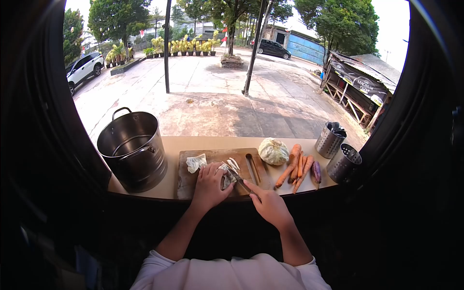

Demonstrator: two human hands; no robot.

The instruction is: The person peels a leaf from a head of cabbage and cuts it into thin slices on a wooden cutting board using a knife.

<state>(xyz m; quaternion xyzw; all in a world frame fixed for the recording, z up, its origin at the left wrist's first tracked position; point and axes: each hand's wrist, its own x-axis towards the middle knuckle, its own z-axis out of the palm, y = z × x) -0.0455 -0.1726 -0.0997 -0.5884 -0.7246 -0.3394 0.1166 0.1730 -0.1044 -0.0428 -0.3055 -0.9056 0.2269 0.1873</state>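
Pale, loose shirt [232, 273] lies nearest, at 6 o'clock, with two bare forearms reaching forward from its short sleeves. On a light tan desk [171, 141] rests a brown rectangular wooden cutting board [188, 189]; directions run from its middle. Left hand [210, 185] presses on the board, its grip holding a pale-green cabbage piece [227, 181] between fingers and thumb. Right hand [268, 205], at 4 o'clock, has its grip closed round the handle of a slim metal-bladed knife [239, 180], the blade beside the piece. White cut slivers [233, 164] lie at 1 o'clock, a crumpled whitish-green cabbage chunk [195, 163] at 10. Off the board, a round pale-green cabbage [274, 152] sits at 2 o'clock, orange carrots [293, 167] and a slender purple eggplant [316, 172] at 3. A tall dark metal pot [145, 171] stands at 9 to 10 o'clock.
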